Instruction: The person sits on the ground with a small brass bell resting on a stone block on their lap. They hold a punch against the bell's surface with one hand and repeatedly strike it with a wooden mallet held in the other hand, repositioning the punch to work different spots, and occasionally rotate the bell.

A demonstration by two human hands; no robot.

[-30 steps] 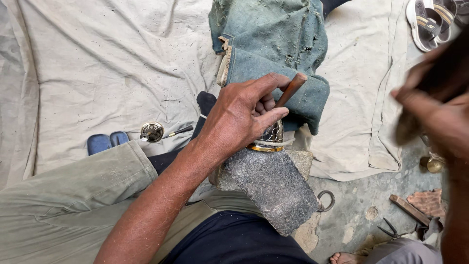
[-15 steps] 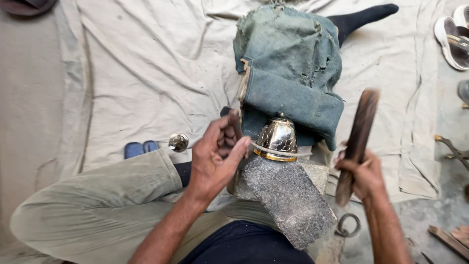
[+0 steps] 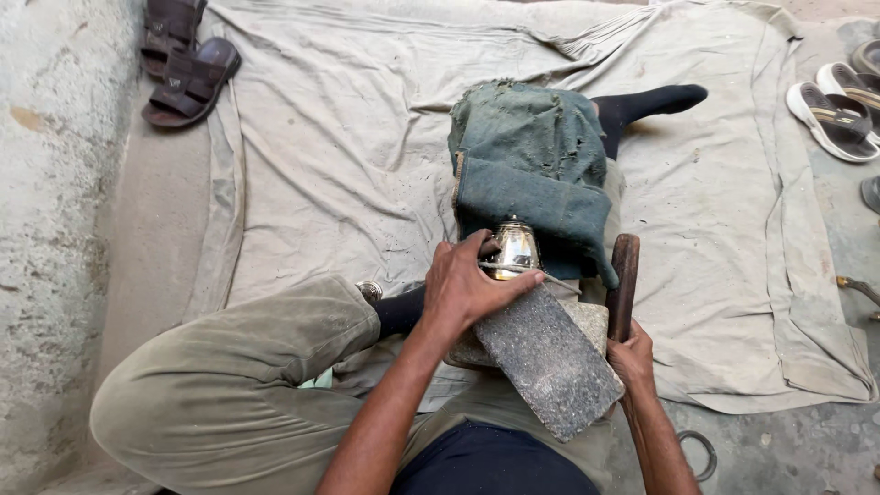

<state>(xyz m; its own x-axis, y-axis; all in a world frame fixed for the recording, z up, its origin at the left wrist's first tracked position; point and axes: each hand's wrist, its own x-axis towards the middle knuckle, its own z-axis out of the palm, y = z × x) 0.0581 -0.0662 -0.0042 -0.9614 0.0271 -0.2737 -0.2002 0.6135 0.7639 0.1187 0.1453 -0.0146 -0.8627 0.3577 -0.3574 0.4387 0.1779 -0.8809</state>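
- The left hand [image 3: 463,293] is clamped over a small shiny metal pot [image 3: 513,249], fingers curled round its near side, thumb stretched out along the edge of the stone block [image 3: 547,359].
- The pot sits at the far end of that grey speckled block, right against a folded piece of blue-green cloth [image 3: 532,179] draped over the person's leg.
- The right hand [image 3: 632,359] has its grip closed round the lower end of a dark wooden mallet [image 3: 623,284], which stands nearly upright just beside the block (its head is close to the cloth, not touching the pot).
- The person sits on a pale sheet [image 3: 348,156] spread on the floor, one knee in olive trousers [image 3: 229,394] bent to the left, a black-socked foot [image 3: 646,103] poking out beyond the cloth.
- Brown sandals [image 3: 188,64] lie top left, off the sheet; pale sandals [image 3: 839,115] at the right edge.
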